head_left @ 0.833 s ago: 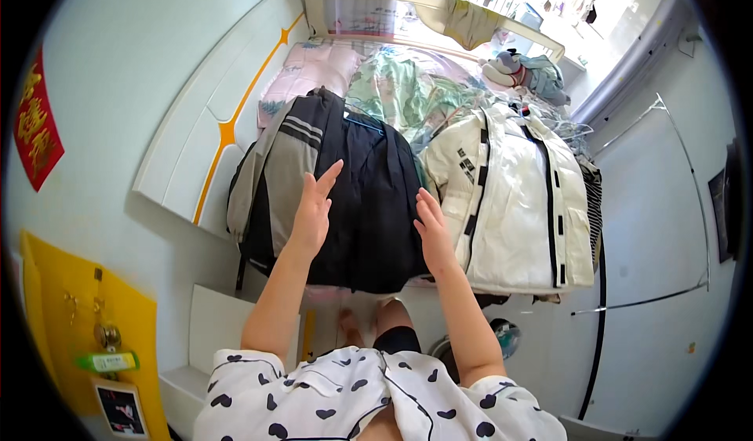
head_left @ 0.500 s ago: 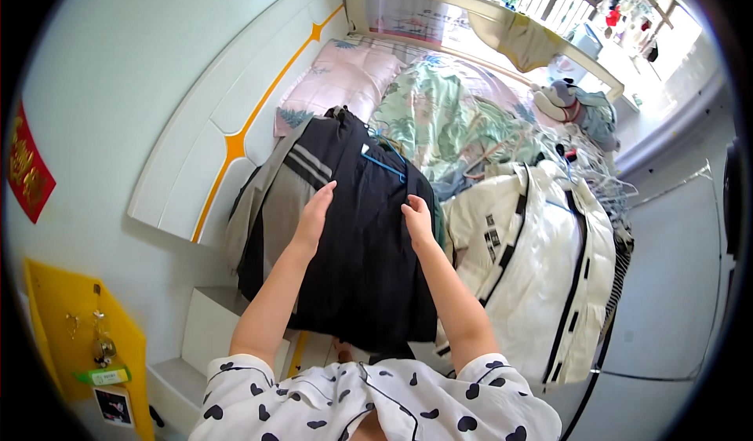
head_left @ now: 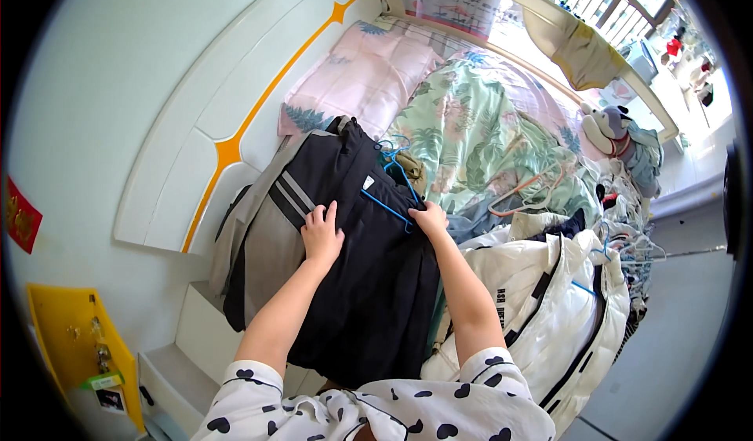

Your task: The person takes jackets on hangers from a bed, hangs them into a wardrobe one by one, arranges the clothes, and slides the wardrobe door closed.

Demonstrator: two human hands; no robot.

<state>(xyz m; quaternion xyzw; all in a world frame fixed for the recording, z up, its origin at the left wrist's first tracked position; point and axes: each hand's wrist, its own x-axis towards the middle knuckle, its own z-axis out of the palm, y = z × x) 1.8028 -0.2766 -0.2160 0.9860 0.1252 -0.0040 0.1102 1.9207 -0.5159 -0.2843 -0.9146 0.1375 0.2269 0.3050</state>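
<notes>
A black and grey jacket [head_left: 353, 284] with striped sleeve trim lies over the near edge of the bed. Inside its opening is a blue clothes hanger [head_left: 387, 209], its hook sticking out at the collar. My left hand [head_left: 322, 235] rests on the jacket's front by the stripes, fingers spread and slightly bent. At the other front edge, beside the hanger's end, my right hand [head_left: 431, 220] pinches the jacket's fabric between thumb and fingers. Right of it lies a white padded jacket [head_left: 541, 300] with black trim, also on a blue hanger.
A pink pillow [head_left: 365, 72] and a green floral quilt [head_left: 471, 119] cover the bed beyond. An orange and white hanger [head_left: 533, 198], a plush dog [head_left: 612, 131] and more hangers lie toward the right. The white headboard [head_left: 196, 127] stands left, above a grey-white cabinet [head_left: 208, 323].
Both hands have come down onto the black and grey jacket from just above it. My right hand has closed on its edge. The view has shifted.
</notes>
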